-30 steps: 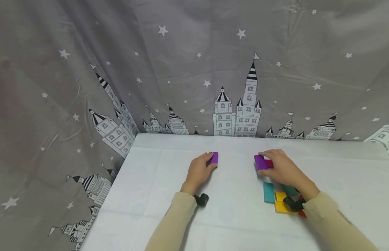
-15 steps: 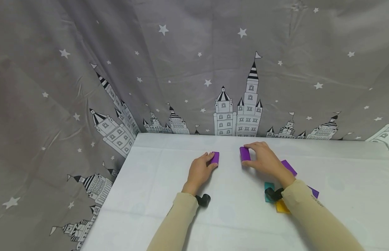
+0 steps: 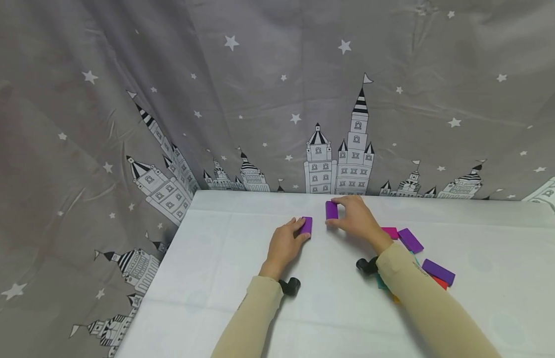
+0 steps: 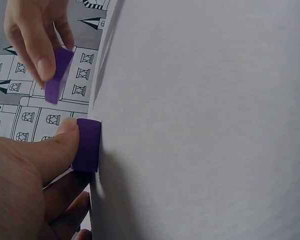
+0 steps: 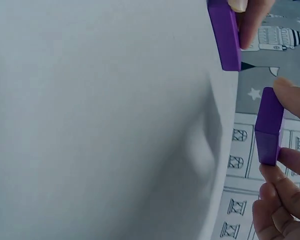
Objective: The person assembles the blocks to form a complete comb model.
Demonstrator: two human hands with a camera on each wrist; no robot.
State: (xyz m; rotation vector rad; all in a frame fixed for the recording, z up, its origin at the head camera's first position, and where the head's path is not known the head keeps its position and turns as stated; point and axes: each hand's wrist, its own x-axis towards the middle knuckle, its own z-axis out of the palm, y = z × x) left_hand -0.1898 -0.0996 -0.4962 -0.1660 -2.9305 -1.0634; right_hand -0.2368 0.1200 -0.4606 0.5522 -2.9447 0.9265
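Note:
A purple block (image 3: 307, 225) on the white table is pinched between thumb and fingers of my left hand (image 3: 283, 244); in the left wrist view this block (image 4: 87, 145) touches the white surface. My right hand (image 3: 357, 219) pinches a second purple block (image 3: 331, 210), a little to the right of the first and farther back. The right wrist view shows that block (image 5: 270, 126) held by its ends, with a gap between it and the left hand's block (image 5: 224, 37).
Beyond and under the right forearm lie a pink block (image 3: 390, 232), two purple blocks (image 3: 411, 240), and partly covered red (image 3: 440, 282), teal and yellow pieces. A grey curtain (image 3: 259, 64) with castles hangs behind the white table (image 3: 206, 278).
My right hand has carried its purple block leftward and back, closer to the left hand. More of the pieces at the right are uncovered beyond the forearm. My left hand has stayed in place.

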